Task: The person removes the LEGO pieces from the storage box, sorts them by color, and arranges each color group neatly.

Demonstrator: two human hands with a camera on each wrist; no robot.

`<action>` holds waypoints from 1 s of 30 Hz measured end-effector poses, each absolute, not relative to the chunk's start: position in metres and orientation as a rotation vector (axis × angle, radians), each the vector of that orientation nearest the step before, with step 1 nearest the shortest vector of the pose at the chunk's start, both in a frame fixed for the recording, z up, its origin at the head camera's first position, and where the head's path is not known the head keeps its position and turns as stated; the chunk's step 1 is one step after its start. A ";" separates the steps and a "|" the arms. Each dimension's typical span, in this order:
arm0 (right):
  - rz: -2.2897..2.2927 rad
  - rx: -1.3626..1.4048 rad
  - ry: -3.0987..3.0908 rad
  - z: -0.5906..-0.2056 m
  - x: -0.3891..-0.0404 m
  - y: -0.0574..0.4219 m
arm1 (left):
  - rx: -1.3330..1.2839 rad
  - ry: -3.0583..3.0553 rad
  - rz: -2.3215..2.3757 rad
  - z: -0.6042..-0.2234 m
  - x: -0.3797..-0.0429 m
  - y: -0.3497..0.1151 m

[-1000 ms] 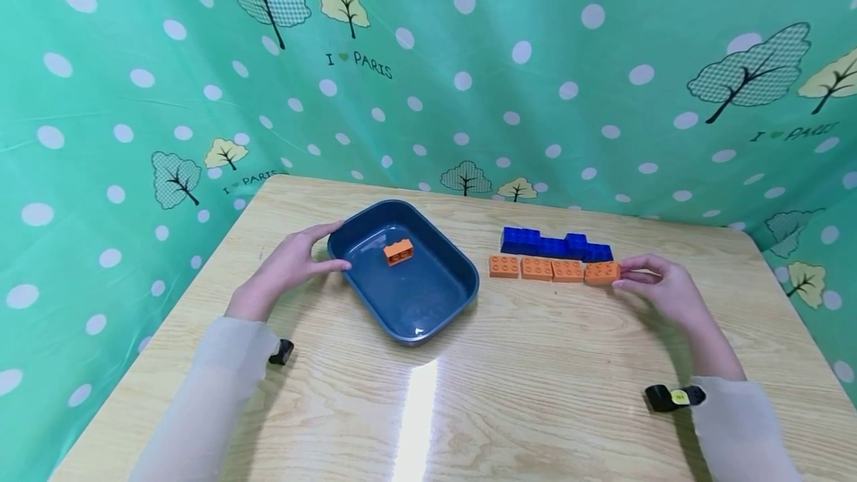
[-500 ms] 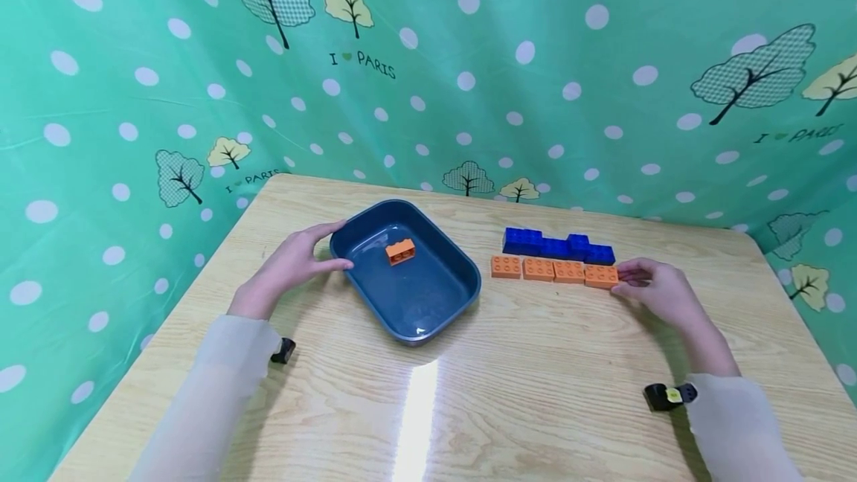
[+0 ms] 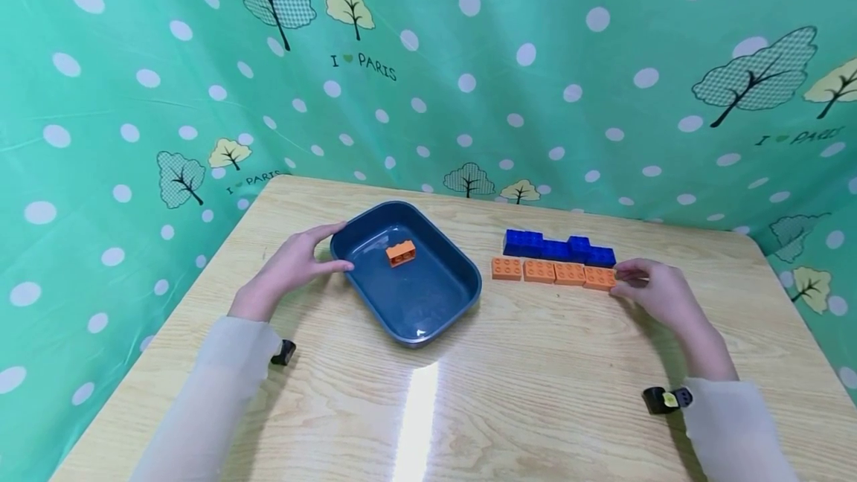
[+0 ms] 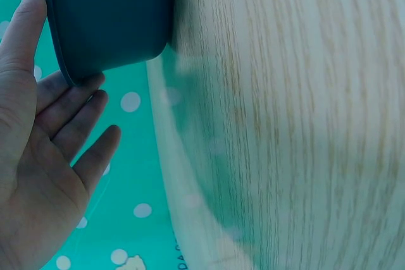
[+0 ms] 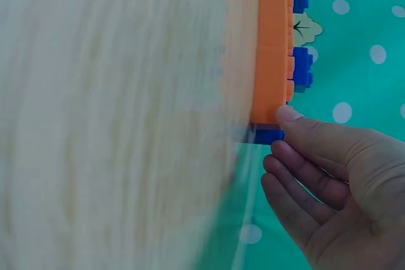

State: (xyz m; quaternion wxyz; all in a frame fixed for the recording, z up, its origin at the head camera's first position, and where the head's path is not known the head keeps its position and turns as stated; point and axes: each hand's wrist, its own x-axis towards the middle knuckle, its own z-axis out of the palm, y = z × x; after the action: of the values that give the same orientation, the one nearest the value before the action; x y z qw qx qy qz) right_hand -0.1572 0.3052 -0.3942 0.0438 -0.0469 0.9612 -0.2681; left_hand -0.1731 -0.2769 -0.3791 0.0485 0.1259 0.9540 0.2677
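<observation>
My left hand (image 3: 292,271) holds the left corner of a dark blue rectangular tray (image 3: 442,318), thumb and index finger spread about its rim; in the left wrist view the other fingers extend beside the tray wall (image 4: 114,23). One orange toy building brick (image 3: 401,253) lies tipped on its side inside. On the right, my right hand (image 3: 659,292) pinches the end of the rightmost orange brick (image 3: 599,278), which sits studs up in a row of several. The right wrist view shows the thumb at the corner of that brick (image 5: 271,86); the index fingertip is hidden.
Directly behind the orange row runs a line of blue bricks (image 3: 556,248) of uneven height. The wooden table (image 3: 535,385) backs onto a green polka-dot cloth (image 3: 428,80). A bright light reflection (image 3: 416,422) crosses the table's near part.
The rightmost orange brick has come down and slid left, into line against its neighbour, with my right hand following. My left hand and the tray stay in place.
</observation>
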 end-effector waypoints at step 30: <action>-1.188 -0.413 2.951 -0.331 -0.153 0.209 | 0.383 2.906 0.820 -0.378 -0.171 -0.277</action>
State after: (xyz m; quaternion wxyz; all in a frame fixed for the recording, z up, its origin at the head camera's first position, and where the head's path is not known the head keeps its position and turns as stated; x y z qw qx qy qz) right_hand -0.1532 0.2088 -0.3314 -0.0331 -0.1287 0.9194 -0.3702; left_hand -0.1711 -0.2767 -0.3776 0.0490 0.1257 0.9537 0.2690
